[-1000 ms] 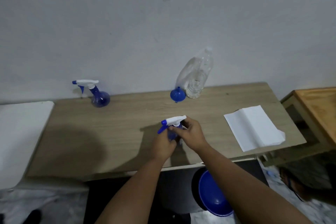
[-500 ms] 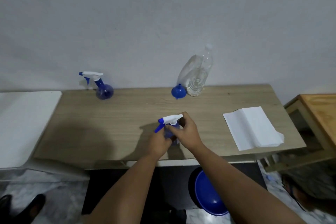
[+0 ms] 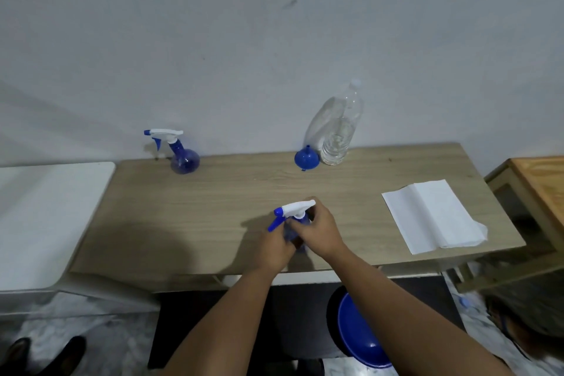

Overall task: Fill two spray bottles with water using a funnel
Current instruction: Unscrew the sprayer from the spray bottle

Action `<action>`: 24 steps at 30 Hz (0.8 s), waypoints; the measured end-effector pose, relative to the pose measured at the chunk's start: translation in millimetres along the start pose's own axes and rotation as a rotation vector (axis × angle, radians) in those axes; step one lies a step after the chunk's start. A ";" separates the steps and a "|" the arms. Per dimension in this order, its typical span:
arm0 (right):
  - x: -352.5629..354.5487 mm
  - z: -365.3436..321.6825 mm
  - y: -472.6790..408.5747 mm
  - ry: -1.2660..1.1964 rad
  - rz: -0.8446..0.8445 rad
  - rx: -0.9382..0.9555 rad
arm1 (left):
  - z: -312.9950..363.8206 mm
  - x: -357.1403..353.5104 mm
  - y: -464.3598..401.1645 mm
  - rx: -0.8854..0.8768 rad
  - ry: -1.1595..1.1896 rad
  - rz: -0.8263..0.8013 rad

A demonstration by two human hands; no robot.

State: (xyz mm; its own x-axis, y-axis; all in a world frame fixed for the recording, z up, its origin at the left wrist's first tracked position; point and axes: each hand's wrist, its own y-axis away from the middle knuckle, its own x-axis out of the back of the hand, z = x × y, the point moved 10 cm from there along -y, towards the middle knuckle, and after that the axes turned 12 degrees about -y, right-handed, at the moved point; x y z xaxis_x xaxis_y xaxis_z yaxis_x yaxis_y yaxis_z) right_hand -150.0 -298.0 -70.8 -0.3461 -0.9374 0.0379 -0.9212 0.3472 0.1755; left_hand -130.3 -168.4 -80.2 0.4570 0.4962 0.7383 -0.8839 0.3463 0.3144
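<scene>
I see both hands on the near spray bottle (image 3: 293, 224) at the front middle of the wooden table (image 3: 232, 207) — my left hand (image 3: 274, 249) wraps its blue body, my right hand (image 3: 317, 232) grips the neck under the white trigger head. The second spray bottle (image 3: 178, 151) stands at the back left; the blue funnel (image 3: 306, 158) lies just beside the clear plastic bottle (image 3: 340, 131).

A white folded paper towel (image 3: 433, 217) lies flat on the wooden table (image 3: 213, 207), well to the right of the grip. A second wooden table (image 3: 540, 180) stands further right. A white surface (image 3: 45, 217) adjoins on the far left. Below the grip, under the table edge, sits a blue basin (image 3: 360, 336). Dark shoes (image 3: 45, 354) show at lower left.
</scene>
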 end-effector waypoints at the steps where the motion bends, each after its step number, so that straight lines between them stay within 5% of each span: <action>1: -0.6 -1.1 1.1 -0.003 -0.004 -0.002 | 0.6 0.2 0.6 -0.003 -0.003 -0.001; 11: 4.0 -23.5 11.9 -0.067 0.008 0.116 | 0.0 1.4 -0.2 -0.012 -0.001 -0.004; 20: 71.6 -157.6 -17.6 -0.292 0.258 0.381 | -1.9 3.5 -1.9 -0.021 0.109 -0.009; 24: 96.0 -132.2 -42.3 -0.123 0.219 0.204 | 4.4 11.6 4.0 -0.064 0.064 0.019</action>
State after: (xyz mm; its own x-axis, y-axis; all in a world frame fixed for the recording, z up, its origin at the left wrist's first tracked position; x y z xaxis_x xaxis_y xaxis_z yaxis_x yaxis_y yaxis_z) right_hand -120.8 -406.1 55.5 -0.5477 -0.8339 -0.0681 -0.8347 0.5502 -0.0250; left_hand -128.9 -164.7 -67.7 0.4474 0.5520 0.7037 -0.8853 0.3852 0.2607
